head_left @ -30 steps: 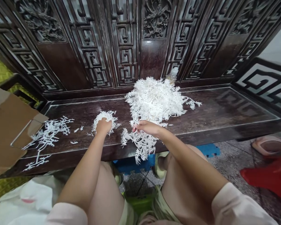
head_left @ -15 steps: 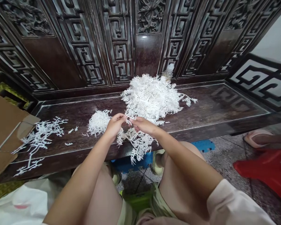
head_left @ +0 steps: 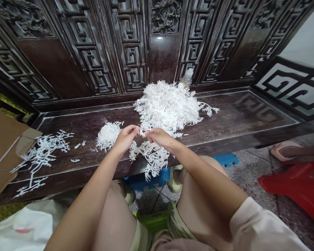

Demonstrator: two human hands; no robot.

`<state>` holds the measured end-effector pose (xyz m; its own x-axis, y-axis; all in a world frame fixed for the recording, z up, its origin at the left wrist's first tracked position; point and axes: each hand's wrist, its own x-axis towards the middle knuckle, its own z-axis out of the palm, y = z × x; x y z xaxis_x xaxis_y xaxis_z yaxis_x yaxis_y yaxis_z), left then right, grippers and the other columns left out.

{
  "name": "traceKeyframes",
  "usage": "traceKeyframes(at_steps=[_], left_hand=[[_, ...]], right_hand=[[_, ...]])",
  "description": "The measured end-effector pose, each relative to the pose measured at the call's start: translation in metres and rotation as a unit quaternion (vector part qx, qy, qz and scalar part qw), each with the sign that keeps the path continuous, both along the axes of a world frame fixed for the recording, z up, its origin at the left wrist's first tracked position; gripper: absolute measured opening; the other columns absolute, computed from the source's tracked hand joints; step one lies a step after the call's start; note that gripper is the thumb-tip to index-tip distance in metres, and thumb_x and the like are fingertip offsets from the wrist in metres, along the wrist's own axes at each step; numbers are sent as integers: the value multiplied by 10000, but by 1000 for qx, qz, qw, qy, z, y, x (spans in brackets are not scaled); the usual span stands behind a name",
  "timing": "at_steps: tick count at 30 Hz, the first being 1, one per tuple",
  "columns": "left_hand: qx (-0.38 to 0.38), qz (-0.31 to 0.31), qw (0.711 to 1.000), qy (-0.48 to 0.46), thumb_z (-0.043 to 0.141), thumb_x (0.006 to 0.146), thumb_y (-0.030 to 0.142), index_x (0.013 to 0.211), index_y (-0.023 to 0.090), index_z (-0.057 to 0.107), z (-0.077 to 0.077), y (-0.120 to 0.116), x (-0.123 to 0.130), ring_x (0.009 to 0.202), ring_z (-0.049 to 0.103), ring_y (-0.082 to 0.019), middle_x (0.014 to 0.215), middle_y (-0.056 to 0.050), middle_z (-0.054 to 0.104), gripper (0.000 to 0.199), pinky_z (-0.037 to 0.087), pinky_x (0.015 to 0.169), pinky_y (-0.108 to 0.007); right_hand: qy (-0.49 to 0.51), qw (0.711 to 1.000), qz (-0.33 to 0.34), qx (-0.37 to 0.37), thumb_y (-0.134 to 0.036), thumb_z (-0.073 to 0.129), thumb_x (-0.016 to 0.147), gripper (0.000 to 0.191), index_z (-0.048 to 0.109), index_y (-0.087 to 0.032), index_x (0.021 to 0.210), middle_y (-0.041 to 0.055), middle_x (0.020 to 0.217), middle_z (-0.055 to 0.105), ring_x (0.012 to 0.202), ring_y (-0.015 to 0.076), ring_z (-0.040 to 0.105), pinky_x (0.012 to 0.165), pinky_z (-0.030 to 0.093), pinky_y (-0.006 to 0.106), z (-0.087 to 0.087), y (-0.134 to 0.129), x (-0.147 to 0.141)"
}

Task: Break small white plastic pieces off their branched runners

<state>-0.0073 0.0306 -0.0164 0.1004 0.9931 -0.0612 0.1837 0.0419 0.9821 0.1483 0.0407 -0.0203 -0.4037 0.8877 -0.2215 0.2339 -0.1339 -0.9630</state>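
Observation:
A small white branched sprig (head_left: 142, 132) is pinched between my two hands at the front of the bench. My left hand (head_left: 126, 138) closes its thumb and fingertips on the sprig's left side. From the right, my right hand (head_left: 158, 136) grips the same piece, fingers curled. Just behind the hands rises a large heap of white branched sprigs (head_left: 170, 106). A looser bunch of sprigs (head_left: 155, 158) hangs over the bench's front edge below my right hand. Left of my left hand lies a smaller pile of short white pieces (head_left: 108, 135).
Bare, spread white stems (head_left: 45, 150) lie at the left beside a cardboard box (head_left: 4, 150). A capped clear bottle (head_left: 187, 77) stands behind the heap. The dark wooden bench (head_left: 232, 118) has a carved back. A red stool (head_left: 293, 184) and another person's foot (head_left: 284, 150) are at the right.
The sprig between my fingertips shows more clearly, and my hands are slightly turned. The whole view has shifted a little; the piles look the same.

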Motion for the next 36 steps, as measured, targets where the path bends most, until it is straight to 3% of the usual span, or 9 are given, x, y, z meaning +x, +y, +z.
traceKeyframes(at_steps=[8, 14, 19, 21, 25, 30, 36], left_hand=[[-68, -14, 997, 13, 574, 645, 446, 741, 144, 557, 0, -3, 6, 655, 506, -115, 718, -15, 583, 318, 371, 637, -237], [-101, -32, 990, 92, 501, 687, 444, 699, 149, 564, -2, -2, 2, 630, 496, -128, 635, -4, 553, 301, 360, 618, -241], [-66, -45, 977, 195, 415, 732, 418, 649, 167, 501, -10, -1, 8, 606, 495, -144, 607, -5, 536, 278, 352, 596, -252], [-37, -32, 973, 225, 365, 756, 384, 627, 178, 474, -14, -2, 12, 616, 496, -148, 599, -1, 527, 267, 350, 602, -253], [7, -19, 967, 254, 280, 788, 439, 610, 184, 492, -18, -2, 15, 609, 491, -164, 592, -16, 534, 377, 335, 582, -259], [-6, -3, 957, 289, 285, 779, 460, 580, 182, 516, -17, -3, 14, 615, 501, -189, 606, -49, 567, 413, 318, 570, -269], [22, 21, 950, 312, 297, 780, 353, 626, 189, 515, -13, -9, 18, 676, 517, -196, 692, -64, 596, 313, 318, 604, -271]], right_hand=[[-63, 995, -5, 78, -434, 472, 722, 291, 483, -148, 672, 0, 638, 533, 531, 79, 429, 497, 289, 218, -3, -2, -1], [-97, 984, -36, 147, -346, 450, 741, 214, 519, -154, 680, -19, 601, 478, 567, 94, 419, 551, 311, 223, -7, -2, -7], [-177, 948, -81, 250, -234, 443, 740, 129, 539, -158, 699, 12, 688, 524, 652, 117, 446, 605, 315, 231, -13, -5, -11], [-192, 943, -82, 259, -208, 444, 735, 112, 541, -158, 708, 23, 711, 535, 674, 122, 458, 621, 319, 230, -14, -6, -11], [-187, 952, -67, 234, -230, 417, 747, 136, 512, -168, 672, 11, 649, 516, 611, 117, 446, 571, 305, 226, -13, -4, -10], [-147, 968, -51, 195, -252, 420, 732, 130, 485, -170, 654, -1, 634, 501, 606, 112, 433, 562, 298, 226, -10, -5, -6], [-66, 998, 19, 0, -331, 454, 701, 190, 473, -160, 620, -23, 535, 428, 495, 86, 376, 493, 279, 222, -2, -6, -1]])
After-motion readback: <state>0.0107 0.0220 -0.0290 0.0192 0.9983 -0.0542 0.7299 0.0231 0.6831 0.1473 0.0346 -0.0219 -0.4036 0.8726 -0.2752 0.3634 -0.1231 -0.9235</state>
